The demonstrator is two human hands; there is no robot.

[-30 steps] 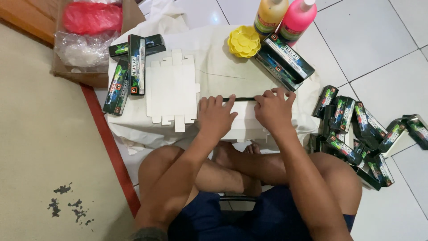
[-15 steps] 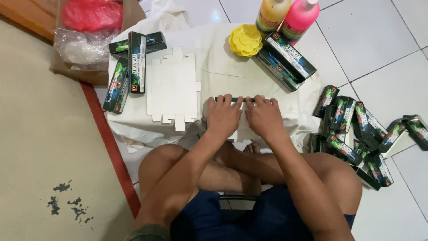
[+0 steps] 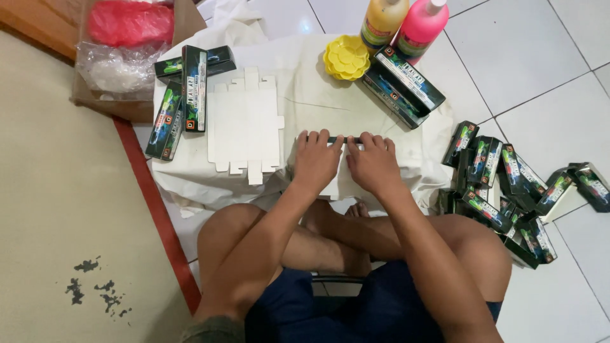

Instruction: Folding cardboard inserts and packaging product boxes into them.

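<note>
My left hand (image 3: 316,162) and my right hand (image 3: 373,164) lie side by side, palms down, pressing on a flat white carton blank (image 3: 333,185) on a white cloth (image 3: 318,95). A dark folded edge of the carton (image 3: 346,140) shows just past my fingertips. Most of that blank is hidden under my hands. To the left lies a stack of unfolded white carton blanks (image 3: 245,121), apart from my left hand.
Dark printed boxes (image 3: 185,95) lie left of the stack, two more (image 3: 401,86) at the back right, and several in a pile (image 3: 508,184) on the tiled floor at right. A yellow dish (image 3: 346,57), two bottles (image 3: 406,25) and a cardboard box with plastic bags (image 3: 124,44) stand behind.
My hands have slid together from the carton's ends toward its middle. They now rest next to each other on it.
</note>
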